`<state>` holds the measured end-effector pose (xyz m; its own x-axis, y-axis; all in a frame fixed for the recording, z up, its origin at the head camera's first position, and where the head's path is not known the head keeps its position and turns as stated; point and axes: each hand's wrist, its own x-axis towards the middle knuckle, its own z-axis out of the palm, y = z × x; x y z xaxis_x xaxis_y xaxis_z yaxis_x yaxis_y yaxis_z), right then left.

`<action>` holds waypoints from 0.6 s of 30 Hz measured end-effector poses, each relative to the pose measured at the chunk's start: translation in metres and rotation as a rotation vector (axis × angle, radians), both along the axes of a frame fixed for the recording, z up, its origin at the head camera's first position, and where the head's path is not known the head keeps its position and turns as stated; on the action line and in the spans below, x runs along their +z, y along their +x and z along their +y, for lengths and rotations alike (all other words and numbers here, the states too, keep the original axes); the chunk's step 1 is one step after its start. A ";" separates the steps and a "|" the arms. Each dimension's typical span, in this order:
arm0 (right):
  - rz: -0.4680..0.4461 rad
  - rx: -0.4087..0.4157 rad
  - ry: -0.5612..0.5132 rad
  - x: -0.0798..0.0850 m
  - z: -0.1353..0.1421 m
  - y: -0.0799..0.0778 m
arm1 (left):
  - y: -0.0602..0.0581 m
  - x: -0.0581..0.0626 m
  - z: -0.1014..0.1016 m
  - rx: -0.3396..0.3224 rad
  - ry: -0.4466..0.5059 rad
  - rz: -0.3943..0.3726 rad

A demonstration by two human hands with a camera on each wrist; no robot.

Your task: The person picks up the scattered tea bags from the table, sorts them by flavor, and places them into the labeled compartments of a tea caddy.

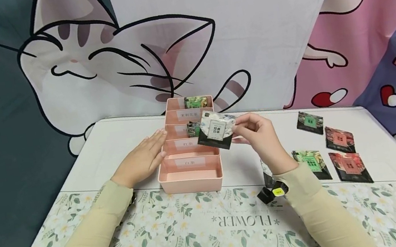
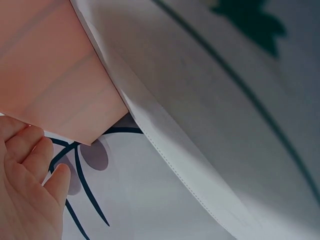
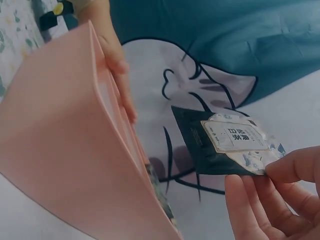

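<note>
We see the white-and-black sachet [image 1: 216, 130] held up at the right rim of the pink box [image 1: 192, 186], overlapping its middle part in the head view; how high above it, we cannot tell. The right hand [image 1: 258, 133] is the nearer of the 2, pinching the sachet's right edge between thumb and fingers, so the sachet lies to that hand's left. What counts, we judge, is its alignment with the box: the long axis runs roughly along the box's length, slightly tilted, the black end pointing to the box's near end. The left hand [image 1: 143, 160] grasps nothing, its fingers laid out against the box's left wall.
</note>
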<state>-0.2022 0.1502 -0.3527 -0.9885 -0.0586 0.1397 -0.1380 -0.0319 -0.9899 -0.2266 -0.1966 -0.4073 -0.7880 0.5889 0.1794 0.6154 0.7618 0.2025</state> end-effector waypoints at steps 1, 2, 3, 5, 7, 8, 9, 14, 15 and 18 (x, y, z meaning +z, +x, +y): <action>0.004 0.010 0.006 -0.001 -0.002 0.000 | 0.000 0.000 0.000 0.002 -0.002 -0.003; 0.006 0.020 0.015 -0.001 -0.005 0.001 | 0.000 0.000 0.000 0.003 -0.003 -0.006; 0.010 0.029 0.024 -0.002 -0.007 0.002 | 0.000 0.000 0.000 0.003 -0.004 -0.008; 0.016 0.050 0.045 -0.005 -0.011 0.003 | 0.000 0.000 0.000 0.002 -0.004 -0.009; 0.019 0.070 0.068 -0.008 -0.015 0.004 | 0.000 0.000 0.000 0.003 -0.003 -0.013; 0.019 0.081 0.078 -0.010 -0.016 0.004 | 0.000 0.000 0.000 0.004 -0.005 -0.014; 0.020 0.090 0.087 -0.012 -0.018 0.004 | 0.000 0.000 0.000 0.005 -0.005 -0.016; 0.012 0.115 0.110 -0.021 -0.024 0.005 | -0.001 0.000 0.000 0.006 -0.010 -0.021; 0.013 0.117 0.118 -0.023 -0.024 0.006 | -0.001 0.000 0.000 0.005 -0.011 -0.020; 0.028 0.115 0.158 -0.029 -0.025 0.005 | -0.001 0.000 0.000 0.004 -0.013 -0.016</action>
